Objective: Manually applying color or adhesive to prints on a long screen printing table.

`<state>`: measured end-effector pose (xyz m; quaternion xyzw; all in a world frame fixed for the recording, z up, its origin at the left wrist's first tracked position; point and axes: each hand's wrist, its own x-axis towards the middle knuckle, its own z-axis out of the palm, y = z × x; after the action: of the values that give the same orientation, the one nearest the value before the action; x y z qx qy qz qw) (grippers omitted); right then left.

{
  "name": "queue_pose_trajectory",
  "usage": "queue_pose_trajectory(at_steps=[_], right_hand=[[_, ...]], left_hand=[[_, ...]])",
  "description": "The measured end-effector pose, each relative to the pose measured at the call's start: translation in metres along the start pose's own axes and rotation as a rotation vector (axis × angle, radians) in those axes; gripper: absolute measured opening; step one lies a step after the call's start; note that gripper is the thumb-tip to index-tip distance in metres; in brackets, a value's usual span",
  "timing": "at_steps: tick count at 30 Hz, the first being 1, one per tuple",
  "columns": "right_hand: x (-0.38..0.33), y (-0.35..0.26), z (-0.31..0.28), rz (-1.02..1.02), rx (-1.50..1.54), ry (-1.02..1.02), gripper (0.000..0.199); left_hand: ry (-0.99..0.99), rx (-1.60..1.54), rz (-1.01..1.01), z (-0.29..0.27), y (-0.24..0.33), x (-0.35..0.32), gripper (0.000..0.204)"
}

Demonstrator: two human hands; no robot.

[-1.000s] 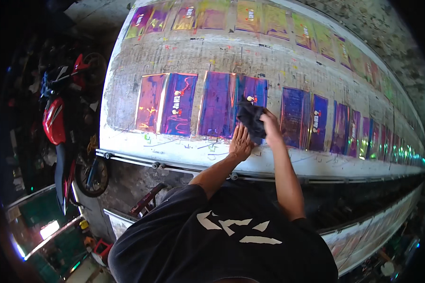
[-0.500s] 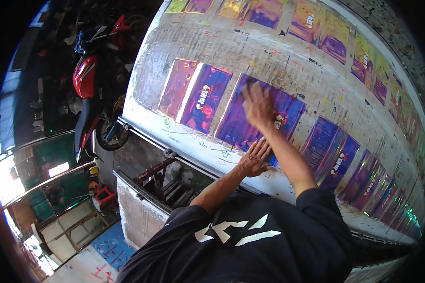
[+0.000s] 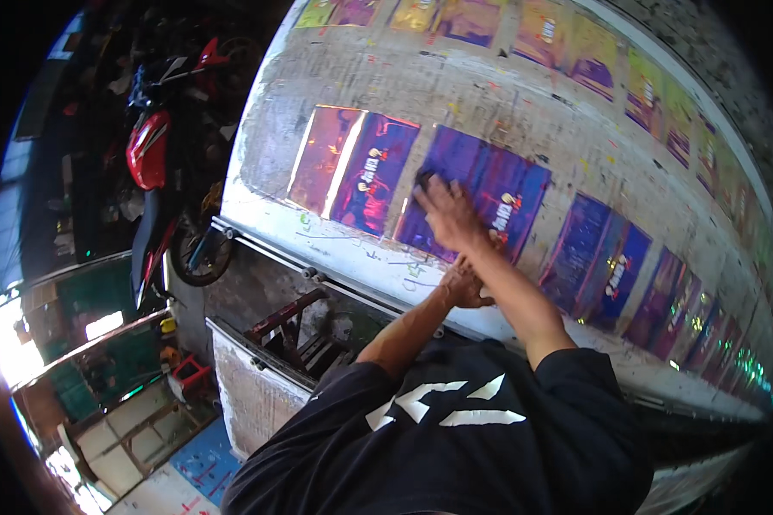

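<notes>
A shiny purple printed sheet (image 3: 489,176) lies flat on the long table in front of me. My right hand (image 3: 448,210) is spread on its left half, palm down, slightly blurred. My left hand (image 3: 465,283) rests at the sheet's near edge, its thumb held apart; the right wrist crosses over its fingertips and hides part of them. Neither hand shows anything gripped. Left of this sheet lies another shiny sheet (image 3: 376,176), purple beside a reddish panel. To the right is a similar purple sheet (image 3: 594,262).
The long table (image 3: 292,94) is stained with ink marks. More shiny sheets (image 3: 563,39) run along its far side, others down the right. A metal rail (image 3: 275,262) edges the near side. A red motorcycle (image 3: 150,150) stands at left; a worn white cabinet (image 3: 249,386) is below it.
My right hand has slid left and nearer across the purple sheet. My left hand has shifted slightly nearer and now lies partly under the right wrist. The sheet appears flatter, with less glare.
</notes>
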<state>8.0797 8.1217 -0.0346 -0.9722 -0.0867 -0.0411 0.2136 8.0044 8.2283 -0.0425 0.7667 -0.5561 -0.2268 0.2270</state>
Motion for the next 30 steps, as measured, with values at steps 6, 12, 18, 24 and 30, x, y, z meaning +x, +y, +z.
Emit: queue_pose_trajectory(at_steps=[6,12,18,24,30], right_hand=[[-0.047,-0.056,0.008,-0.113,0.369,-0.429,0.069],[-0.143,-0.066,-0.074,0.349,1.305,0.04,0.054],[-0.351,-0.007,-0.127,0.833,1.873,0.763,0.057],[-0.467,0.07,-0.154,0.841,1.975,1.21,0.055],[-0.428,0.14,-0.138,0.828,0.377,0.708,0.047]], left_hand=[[0.53,1.019,0.022,0.056,-0.016,0.016,0.089],[0.278,0.557,0.001,0.058,-0.036,0.002,0.07],[0.099,0.041,0.017,0.047,0.111,0.053,0.075],[-0.021,0.021,0.09,0.146,0.226,0.111,0.073],[0.057,0.116,-0.026,0.175,0.255,0.123,0.081]])
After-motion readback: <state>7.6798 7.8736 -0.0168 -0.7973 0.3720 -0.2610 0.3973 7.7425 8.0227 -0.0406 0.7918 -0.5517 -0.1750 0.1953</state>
